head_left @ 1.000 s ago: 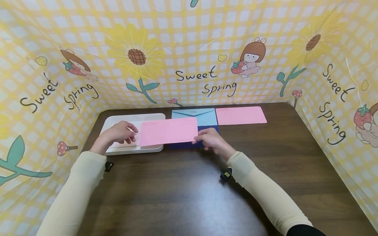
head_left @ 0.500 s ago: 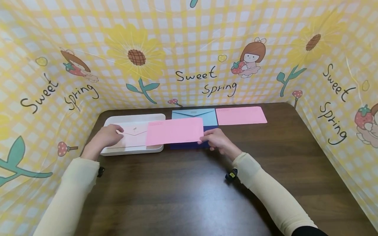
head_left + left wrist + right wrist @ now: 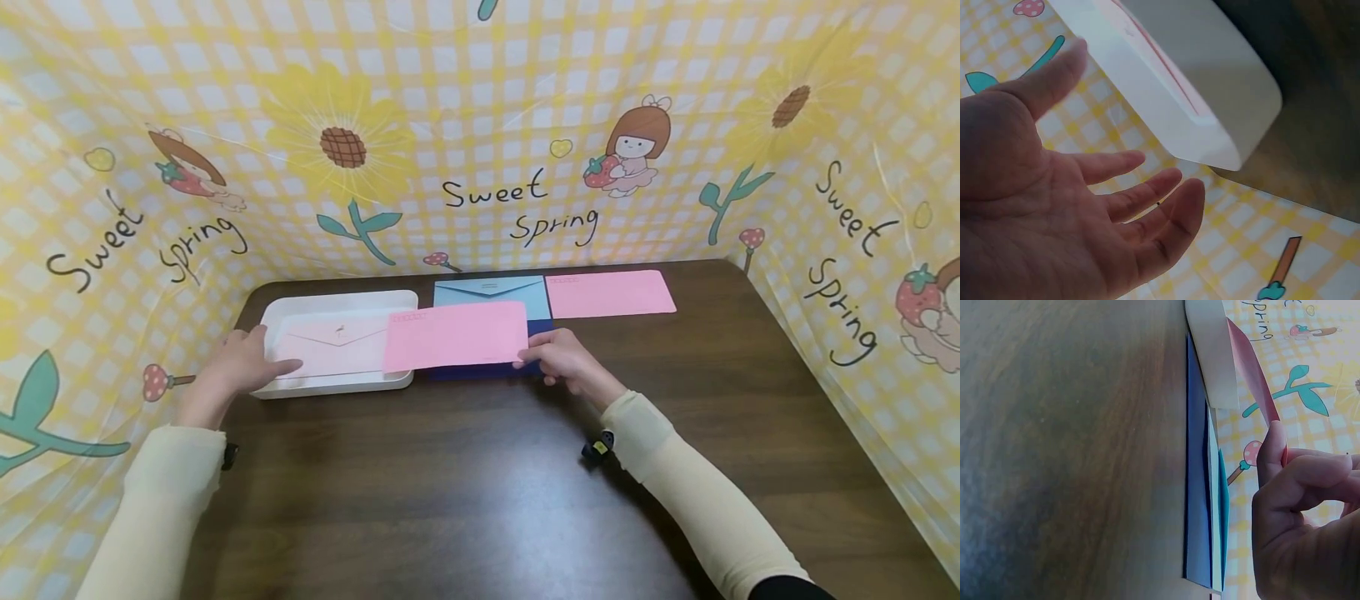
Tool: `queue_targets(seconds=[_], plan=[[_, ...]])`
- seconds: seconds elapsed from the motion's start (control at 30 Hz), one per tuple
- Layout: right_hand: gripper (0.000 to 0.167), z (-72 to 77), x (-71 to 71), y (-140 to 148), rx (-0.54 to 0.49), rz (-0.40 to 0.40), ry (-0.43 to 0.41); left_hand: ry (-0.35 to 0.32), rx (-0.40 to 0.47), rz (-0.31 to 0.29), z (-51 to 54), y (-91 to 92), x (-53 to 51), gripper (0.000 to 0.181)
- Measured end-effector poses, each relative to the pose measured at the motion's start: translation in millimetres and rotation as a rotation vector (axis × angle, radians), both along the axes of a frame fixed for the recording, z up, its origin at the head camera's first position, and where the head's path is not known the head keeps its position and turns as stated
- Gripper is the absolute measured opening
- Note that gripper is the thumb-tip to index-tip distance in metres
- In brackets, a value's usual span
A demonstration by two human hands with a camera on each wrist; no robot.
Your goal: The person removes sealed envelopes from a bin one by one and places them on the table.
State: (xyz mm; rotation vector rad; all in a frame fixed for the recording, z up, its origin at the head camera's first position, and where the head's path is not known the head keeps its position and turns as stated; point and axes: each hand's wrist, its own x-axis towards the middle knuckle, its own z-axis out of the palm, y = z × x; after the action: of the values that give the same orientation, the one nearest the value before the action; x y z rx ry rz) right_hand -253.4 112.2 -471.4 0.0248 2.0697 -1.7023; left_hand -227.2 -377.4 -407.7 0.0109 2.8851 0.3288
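My right hand pinches a pink envelope by its lower right corner. That envelope hangs above the right end of a white tray and above a dark blue envelope. In the right wrist view, thumb and finger grip the edge of the pink envelope, raised off the table. A pale pink envelope with a pointed flap lies in the tray. My left hand is at the tray's left end, thumb spread from the fingers. In the left wrist view, the left hand holds nothing.
Behind the held envelope lies a light blue envelope, partly covered. Another pink envelope lies flat to its right at the table's back edge. A checked yellow cloth walls in the dark wooden table at the back and sides.
My left hand has moved away from the pink envelope, leftward to the tray's left end, and its fingers have spread. My right hand has carried the pink envelope to the right, uncovering the pale pink one.
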Motion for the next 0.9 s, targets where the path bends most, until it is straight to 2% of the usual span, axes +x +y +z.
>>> queue_targets(seconds=[0.13, 0.27, 0.47, 0.7, 0.9], plan=[[0.018, 0.5, 1.3, 4, 0.005, -0.002, -0.011, -0.024, -0.009, 0.015, -3.9, -2.4, 4.7, 0.108], [0.02, 0.2, 1.6, 9, 0.005, 0.002, -0.007, -0.015, -0.016, 0.001, -6.0, -5.4, 7.5, 0.111], [0.022, 0.9, 2.9, 16, 0.004, 0.004, 0.0, -0.008, 0.017, 0.017, -12.3, -9.6, 9.5, 0.114], [0.019, 1.1, 2.9, 22, 0.001, -0.004, -0.006, -0.017, 0.031, 0.042, -16.4, -14.9, 9.8, 0.112], [0.019, 0.8, 1.4, 27, 0.008, -0.018, -0.012, -0.028, 0.039, 0.007, -16.9, -18.5, 9.8, 0.109]])
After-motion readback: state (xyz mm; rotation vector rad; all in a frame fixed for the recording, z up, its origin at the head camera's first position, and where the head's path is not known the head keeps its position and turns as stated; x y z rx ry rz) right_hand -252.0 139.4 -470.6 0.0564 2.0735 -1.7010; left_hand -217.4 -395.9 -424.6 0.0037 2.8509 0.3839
